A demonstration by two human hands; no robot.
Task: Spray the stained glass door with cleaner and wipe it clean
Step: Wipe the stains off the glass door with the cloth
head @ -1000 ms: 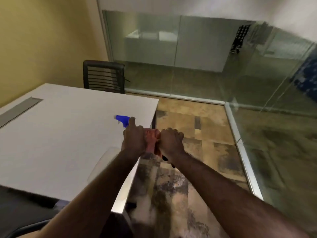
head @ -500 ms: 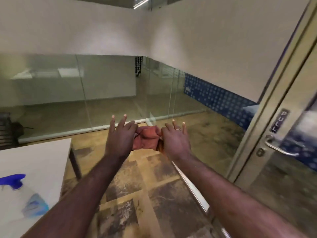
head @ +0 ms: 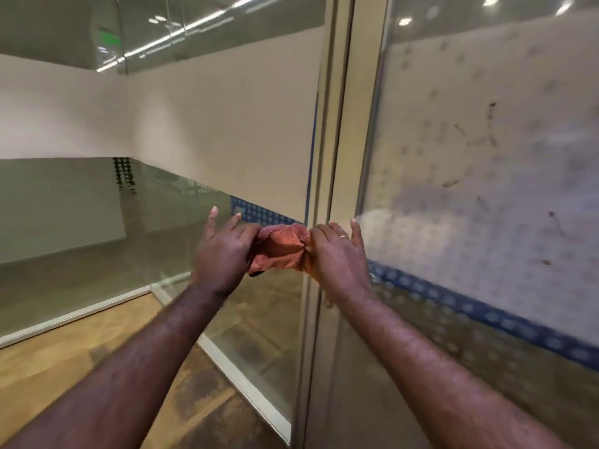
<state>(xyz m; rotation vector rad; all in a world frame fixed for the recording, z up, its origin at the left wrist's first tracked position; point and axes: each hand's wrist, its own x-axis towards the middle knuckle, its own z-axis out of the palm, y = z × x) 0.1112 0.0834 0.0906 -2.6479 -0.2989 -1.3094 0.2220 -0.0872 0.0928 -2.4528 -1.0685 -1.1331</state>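
An orange-red cloth (head: 278, 246) is bunched between both hands at chest height. My left hand (head: 223, 251) grips its left end with two fingers sticking out. My right hand (head: 337, 254), with a ring on one finger, grips its right end. The glass door (head: 486, 157) fills the right side, close behind my right hand. Its pane carries dark smears, specks and a hazy wet film. The spray bottle is out of view.
The door's pale metal frame (head: 343, 124) runs top to bottom just behind the cloth. A glass partition (head: 162, 228) with a frosted white band stretches to the left. Its white floor rail (head: 240, 377) crosses the patterned floor (head: 81, 367) below my arms.
My view has swung from the white table and blue spray bottle to the right and up, onto the door. Both hands kept the cloth and rose with it toward the door frame.
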